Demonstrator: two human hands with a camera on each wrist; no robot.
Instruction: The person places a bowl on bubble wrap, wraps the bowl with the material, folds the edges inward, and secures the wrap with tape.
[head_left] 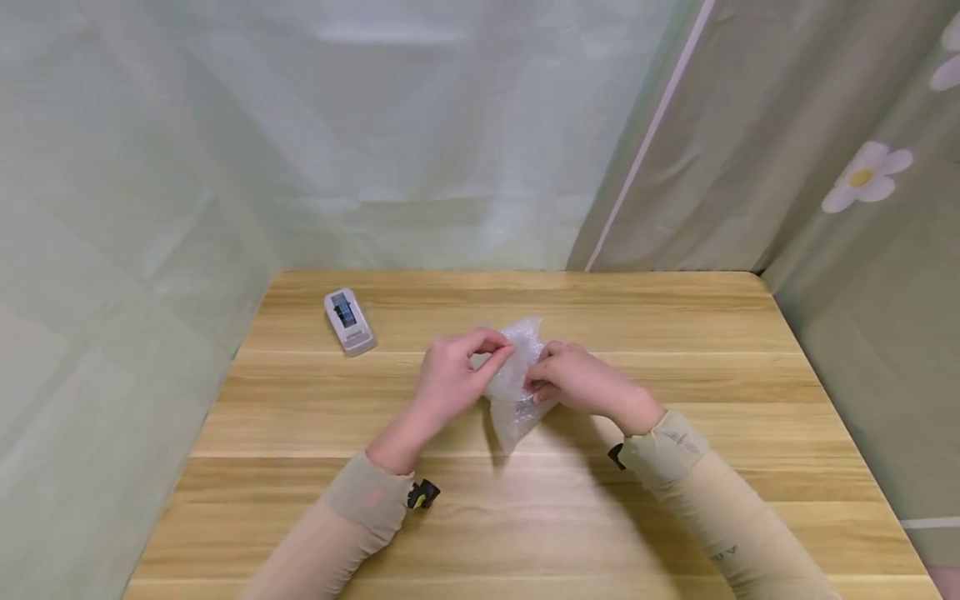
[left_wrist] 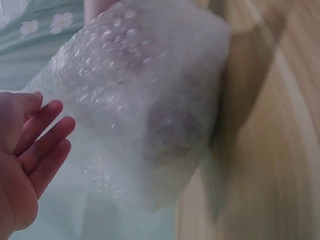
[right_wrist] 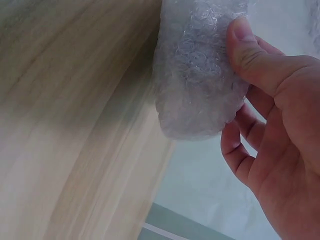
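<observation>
A piece of clear bubble wrap (head_left: pixel 517 400) is held up over the middle of the table between both hands. My left hand (head_left: pixel 461 367) pinches its upper left edge between thumb and forefinger; in the left wrist view the other fingers (left_wrist: pixel 47 150) stand loosely apart from it. My right hand (head_left: pixel 573 379) grips the wrap from the right, with the thumb (right_wrist: pixel 245 40) on its near face and fingers behind it. Through the plastic in the left wrist view a darker patch (left_wrist: pixel 170 130) shows; what it is I cannot tell.
A small pale grey device (head_left: pixel 350 323) with a dark window lies on the table's far left. The wooden table (head_left: pixel 300 417) ends at hanging curtains, pale green (head_left: pixel 420 150) behind and a grey-green one with flowers on the right.
</observation>
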